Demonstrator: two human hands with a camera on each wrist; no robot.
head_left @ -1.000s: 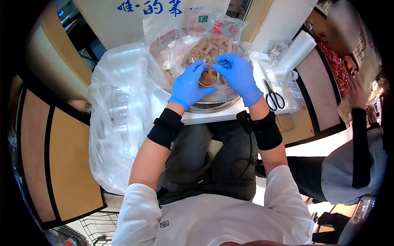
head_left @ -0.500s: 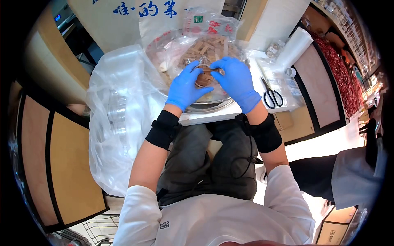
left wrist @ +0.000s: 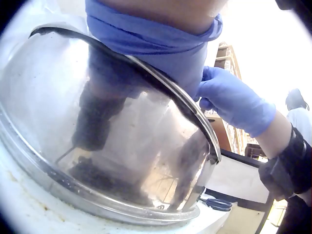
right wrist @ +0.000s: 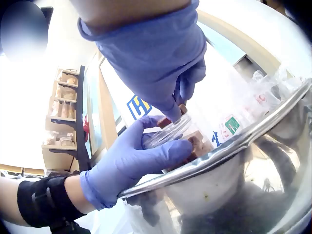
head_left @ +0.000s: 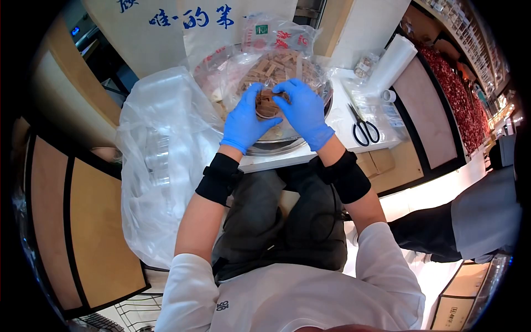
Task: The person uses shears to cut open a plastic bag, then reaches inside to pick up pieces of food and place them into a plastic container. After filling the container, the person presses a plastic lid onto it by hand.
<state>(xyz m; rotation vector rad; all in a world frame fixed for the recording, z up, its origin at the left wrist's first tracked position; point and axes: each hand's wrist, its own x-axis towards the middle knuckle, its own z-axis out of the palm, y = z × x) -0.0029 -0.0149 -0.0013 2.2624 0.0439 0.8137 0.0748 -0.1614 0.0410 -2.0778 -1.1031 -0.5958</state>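
Observation:
My blue-gloved left hand (head_left: pixel 244 123) holds a clear round plastic tub (right wrist: pixel 170 132) at its side, thumb and fingers spread around the wall. Brown strip-like pieces fill part of the tub. Over its mouth, my gloved right hand (head_left: pixel 303 113) pinches a brown piece (right wrist: pixel 182 108) between thumb and fingers. Both hands work above the near side of a large shiny metal bowl (left wrist: pixel 131 131). Behind them, more brown strips (head_left: pixel 276 66) lie heaped in the bowl on clear plastic bagging. In the left wrist view, the bowl's wall hides most of the left hand.
At the left, a big translucent bag (head_left: pixel 160 144) covers clear containers. Black-handled scissors (head_left: pixel 365 131), a small tape roll (head_left: pixel 389 96) and a roll of clear plastic bags (head_left: pixel 394 63) lie at the right. A printed bag (head_left: pixel 279 34) hangs over the bowl's far rim. Someone stands at far right.
My right hand has come down and closer to the left, its fingers now at the tub's mouth. The left hand keeps its hold on the tub. The person at right has shifted.

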